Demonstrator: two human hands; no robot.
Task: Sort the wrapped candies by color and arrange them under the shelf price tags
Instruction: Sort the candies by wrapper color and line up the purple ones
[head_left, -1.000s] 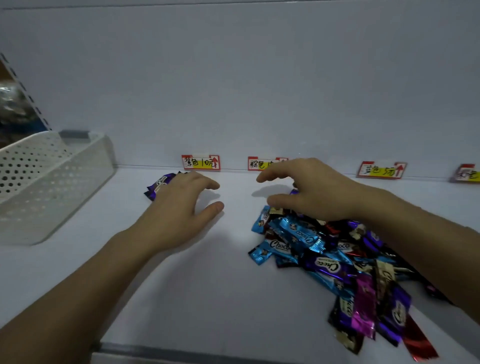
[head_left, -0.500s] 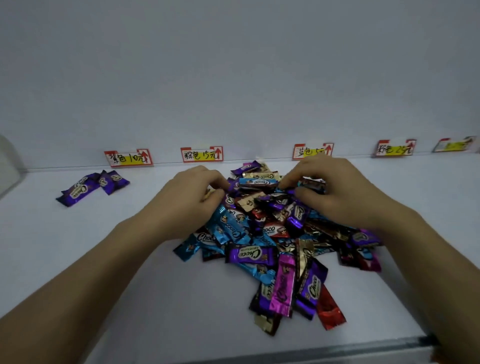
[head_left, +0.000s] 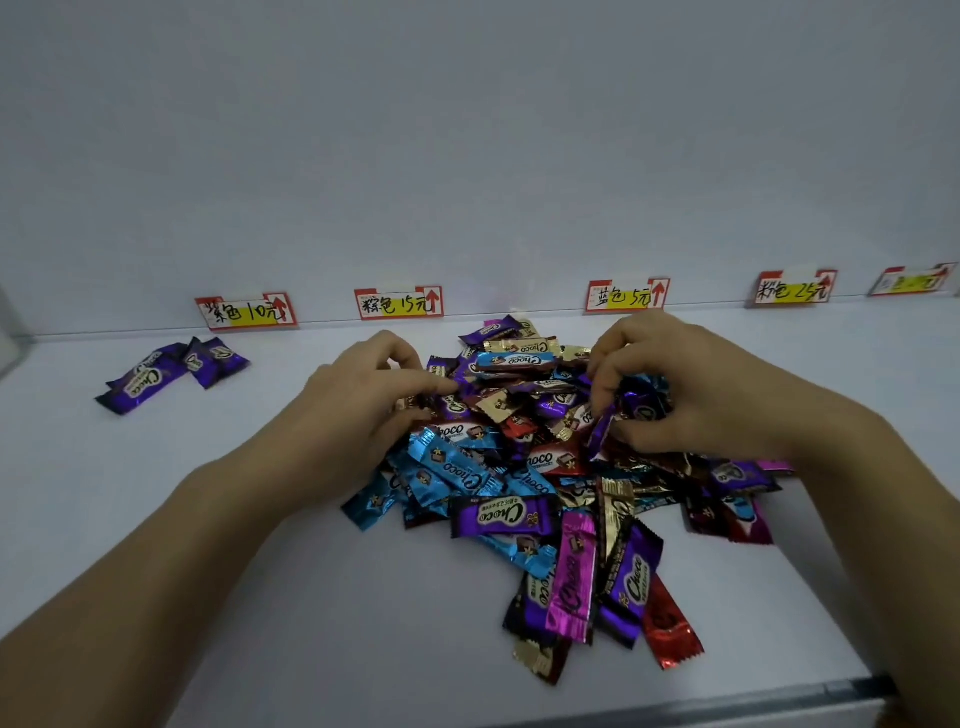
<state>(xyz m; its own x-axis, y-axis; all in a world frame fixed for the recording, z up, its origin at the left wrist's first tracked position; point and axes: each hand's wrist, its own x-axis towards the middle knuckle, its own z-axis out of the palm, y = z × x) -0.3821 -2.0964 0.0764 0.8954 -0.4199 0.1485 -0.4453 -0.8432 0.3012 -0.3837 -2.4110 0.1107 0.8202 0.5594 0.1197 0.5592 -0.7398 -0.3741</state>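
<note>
Sorting candies on a shop shelf (head_left: 249, 571), both hands in the pile (head_left: 519, 467). What could go wrong from here?

— Mix-ups, most likely. Purple, pink and dark brown wrappers lie overlapped in dim light, and a wrong one could end up with the purple group (head_left: 171, 371) lying below the leftmost price tag (head_left: 247, 313). Tugging one wrapper may also drag its neighbours. The red candy (head_left: 670, 629) at the pile's near end lies close to the shelf's front edge and could slide off.

— And the hands themselves?

— Both forearms reach in from the near side, palms down. The right hand (head_left: 701, 400) has its fingers curled and pinches a purple candy (head_left: 605, 434) at the pile's right side, in front of the blue price tag (head_left: 628, 296). The left hand (head_left: 363, 415) is dug into the left side, index finger stretched inward; whether it grips a wrapper cannot be told.
</note>
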